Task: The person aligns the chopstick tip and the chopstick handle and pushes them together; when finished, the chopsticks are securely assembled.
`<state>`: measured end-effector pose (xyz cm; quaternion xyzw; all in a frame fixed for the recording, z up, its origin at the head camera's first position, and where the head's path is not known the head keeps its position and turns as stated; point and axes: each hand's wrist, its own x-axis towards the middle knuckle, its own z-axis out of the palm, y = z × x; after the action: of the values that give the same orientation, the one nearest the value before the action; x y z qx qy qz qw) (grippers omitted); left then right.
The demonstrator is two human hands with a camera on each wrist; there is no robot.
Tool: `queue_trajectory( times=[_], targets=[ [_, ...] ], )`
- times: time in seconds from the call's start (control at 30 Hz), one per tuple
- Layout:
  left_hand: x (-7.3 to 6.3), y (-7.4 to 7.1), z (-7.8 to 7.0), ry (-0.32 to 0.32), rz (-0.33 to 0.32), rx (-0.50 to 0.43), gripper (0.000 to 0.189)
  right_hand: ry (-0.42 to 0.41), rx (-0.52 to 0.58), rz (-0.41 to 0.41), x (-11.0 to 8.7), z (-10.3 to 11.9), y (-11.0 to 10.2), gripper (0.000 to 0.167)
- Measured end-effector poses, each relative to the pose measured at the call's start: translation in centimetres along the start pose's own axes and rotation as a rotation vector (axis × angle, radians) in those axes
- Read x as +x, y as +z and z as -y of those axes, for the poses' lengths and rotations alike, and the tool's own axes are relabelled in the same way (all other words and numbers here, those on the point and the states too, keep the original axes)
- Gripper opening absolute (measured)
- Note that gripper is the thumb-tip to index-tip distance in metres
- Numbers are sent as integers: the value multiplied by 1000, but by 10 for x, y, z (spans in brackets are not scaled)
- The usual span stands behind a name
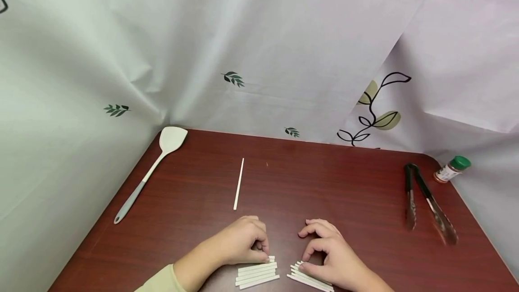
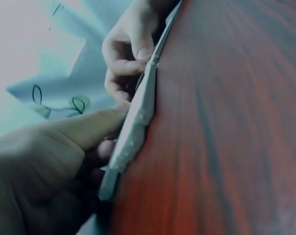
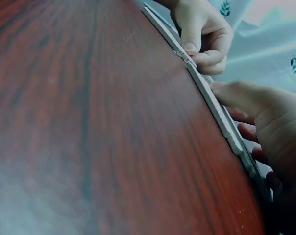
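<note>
Two groups of thin white sticks lie at the table's near edge: a left row [image 1: 256, 276] placed roughly side by side, and a slanted right bunch [image 1: 310, 280] packed more tightly. My left hand [image 1: 245, 241] pinches the far stick of the left row close to its right end, between thumb and curled index finger. Over the upper left ends of the bunch, my right hand [image 1: 330, 253] bends thumb and index finger together on the sticks, its other fingers raised. In the left wrist view the sticks [image 2: 133, 132] appear edge-on, and the right thumb and index finger meet at their far end.
A single white stick [image 1: 239, 184] lies apart beyond the left hand. On the left is a white spatula with a grey handle [image 1: 150, 172]. Black-handled metal tongs [image 1: 430, 202] and a green-capped spice jar [image 1: 452, 169] are at the right. Printed cloth [image 1: 284, 57] hangs behind the table.
</note>
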<state>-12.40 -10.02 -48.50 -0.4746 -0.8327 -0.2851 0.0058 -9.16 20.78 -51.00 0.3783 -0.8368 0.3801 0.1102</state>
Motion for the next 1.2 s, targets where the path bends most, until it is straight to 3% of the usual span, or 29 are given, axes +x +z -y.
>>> queue_trajectory(
  times=[0.1, 0.23, 0.43, 0.57, 0.77, 1.03, 1.2],
  targets=[
    [1, -4, -13, -82, 58, 41, 22, 22, -7, -5, 0, 2, 0, 38],
    [2, -6, -26, -143, 111, 106, 22, 38, -8, -22, 1, 5, 2, 37],
    [3, -4, -35, -156, 126, 188, 23, 57, -11, -25, 2, 7, 4, 38],
    [4, -1, -33, -156, 113, 179, 25, 63, -28, -47, 3, 7, 3, 38],
    [-1, 1, -32, -213, 132, 104, 26, 116, -43, -64, 0, 12, 5, 41],
    [-2, 3, -27, -226, 36, 71, 24, 185, -78, -11, 0, 19, 7, 44],
    [-1, 6, -20, -231, -11, 37, 22, 144, -105, -31, 1, 18, 6, 43]
  ],
)
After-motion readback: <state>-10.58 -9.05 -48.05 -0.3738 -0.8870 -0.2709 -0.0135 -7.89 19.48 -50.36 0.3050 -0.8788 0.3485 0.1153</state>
